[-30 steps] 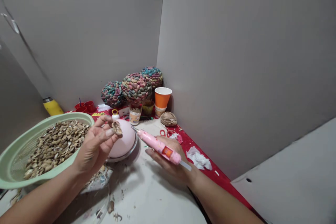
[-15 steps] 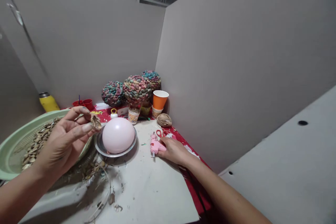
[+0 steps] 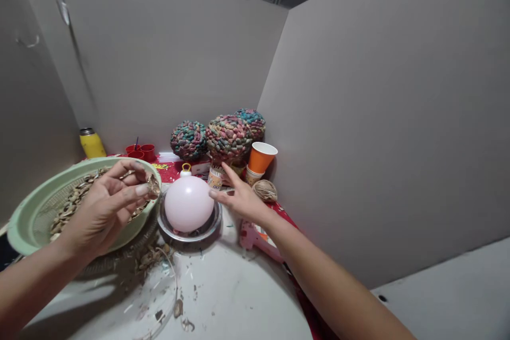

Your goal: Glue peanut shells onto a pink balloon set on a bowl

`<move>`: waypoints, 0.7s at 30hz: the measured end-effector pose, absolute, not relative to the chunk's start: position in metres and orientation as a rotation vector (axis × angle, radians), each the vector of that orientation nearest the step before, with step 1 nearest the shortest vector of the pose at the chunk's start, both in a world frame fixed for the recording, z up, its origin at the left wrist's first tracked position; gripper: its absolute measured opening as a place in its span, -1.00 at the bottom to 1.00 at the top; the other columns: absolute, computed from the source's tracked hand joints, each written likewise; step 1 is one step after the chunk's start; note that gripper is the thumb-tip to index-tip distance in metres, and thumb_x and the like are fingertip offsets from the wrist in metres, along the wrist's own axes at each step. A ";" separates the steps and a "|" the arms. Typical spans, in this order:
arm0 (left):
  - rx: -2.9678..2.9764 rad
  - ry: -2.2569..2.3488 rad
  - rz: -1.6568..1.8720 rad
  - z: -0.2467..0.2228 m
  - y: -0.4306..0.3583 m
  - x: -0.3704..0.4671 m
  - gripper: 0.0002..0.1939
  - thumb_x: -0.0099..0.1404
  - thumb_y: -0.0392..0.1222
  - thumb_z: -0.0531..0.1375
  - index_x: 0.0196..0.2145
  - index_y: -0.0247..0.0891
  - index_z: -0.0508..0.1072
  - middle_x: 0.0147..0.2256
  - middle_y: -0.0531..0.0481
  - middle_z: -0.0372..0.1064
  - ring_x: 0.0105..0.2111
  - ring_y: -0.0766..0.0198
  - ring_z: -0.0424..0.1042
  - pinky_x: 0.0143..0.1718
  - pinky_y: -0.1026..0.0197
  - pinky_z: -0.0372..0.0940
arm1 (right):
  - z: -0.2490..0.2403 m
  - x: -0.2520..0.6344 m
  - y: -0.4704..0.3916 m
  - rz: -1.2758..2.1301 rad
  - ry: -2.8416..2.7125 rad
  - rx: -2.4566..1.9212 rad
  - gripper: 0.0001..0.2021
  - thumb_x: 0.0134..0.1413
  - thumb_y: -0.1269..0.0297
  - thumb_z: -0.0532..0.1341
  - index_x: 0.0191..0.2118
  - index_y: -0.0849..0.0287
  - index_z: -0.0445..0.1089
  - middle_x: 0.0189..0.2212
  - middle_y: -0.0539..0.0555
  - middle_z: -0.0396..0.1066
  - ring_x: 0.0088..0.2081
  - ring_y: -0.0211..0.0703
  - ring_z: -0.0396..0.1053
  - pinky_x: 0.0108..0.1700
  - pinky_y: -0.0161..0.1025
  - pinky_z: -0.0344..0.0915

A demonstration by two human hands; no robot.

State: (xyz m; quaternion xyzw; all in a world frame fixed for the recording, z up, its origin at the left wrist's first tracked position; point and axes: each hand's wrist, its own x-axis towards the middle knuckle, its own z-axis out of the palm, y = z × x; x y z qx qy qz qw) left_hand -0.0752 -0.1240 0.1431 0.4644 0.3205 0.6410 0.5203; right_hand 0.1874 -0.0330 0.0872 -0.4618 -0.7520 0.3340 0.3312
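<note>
Between the thumb and fingers of my left hand (image 3: 107, 204) is a brownish shell piece (image 3: 153, 185), over the rim of a green basket (image 3: 27, 223) full of similar shells (image 3: 75, 196). A pale pink balloon (image 3: 189, 206) rests in a metal bowl (image 3: 187, 238). My right hand (image 3: 241, 196) is empty with its fingers spread, thumb at the balloon's right side; whether it touches cannot be told. The pink glue gun (image 3: 251, 236) lies on the table, its handle partly behind my right forearm.
Balls covered in coloured shells (image 3: 229, 137) stand at the back, one over a patterned cup (image 3: 215, 176). An orange paper cup (image 3: 262, 158) and a twine ball (image 3: 265, 190) are at right. Red cups (image 3: 147, 152) and a yellow bottle (image 3: 92, 143) stand back left. Shell scraps (image 3: 153, 257) litter the white table (image 3: 235, 297).
My right hand has let go of the glue gun and moved up and left to the balloon. My left hand keeps the shell piece. The view has shifted a little left.
</note>
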 end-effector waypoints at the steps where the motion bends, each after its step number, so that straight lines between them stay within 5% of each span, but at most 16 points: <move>1: 1.119 0.769 1.527 0.142 -0.123 -0.076 -0.71 0.09 -0.36 0.38 -0.23 -0.24 0.45 -0.31 0.01 0.43 -0.38 0.36 0.46 -0.34 0.40 0.45 | 0.084 0.177 -0.023 0.926 -1.987 -1.208 0.09 -0.05 -0.19 0.34 0.42 0.17 -0.24 0.27 0.35 0.11 0.28 0.19 0.10 0.26 0.15 0.04; 12: 1.112 0.872 1.499 0.133 -0.111 -0.086 -0.68 0.06 -0.30 0.40 -0.24 -0.22 0.42 -0.31 -0.01 0.40 -0.38 0.34 0.40 -0.34 0.38 0.40 | 0.065 0.151 0.006 1.043 -2.194 -1.084 0.21 -0.16 -0.24 0.36 0.43 0.10 -0.38 0.36 0.29 -0.12 0.31 0.20 0.02 0.29 0.13 -0.03; 21: 1.155 0.927 1.454 0.129 -0.106 -0.085 -0.67 0.06 -0.27 0.41 -0.24 -0.21 0.40 -0.32 -0.01 0.38 -0.35 0.32 0.37 -0.33 0.36 0.35 | 0.063 0.150 -0.015 0.904 -2.214 -0.800 0.27 -0.18 -0.02 0.44 0.42 0.08 -0.50 0.21 0.29 0.16 0.19 0.16 0.21 0.23 0.13 0.07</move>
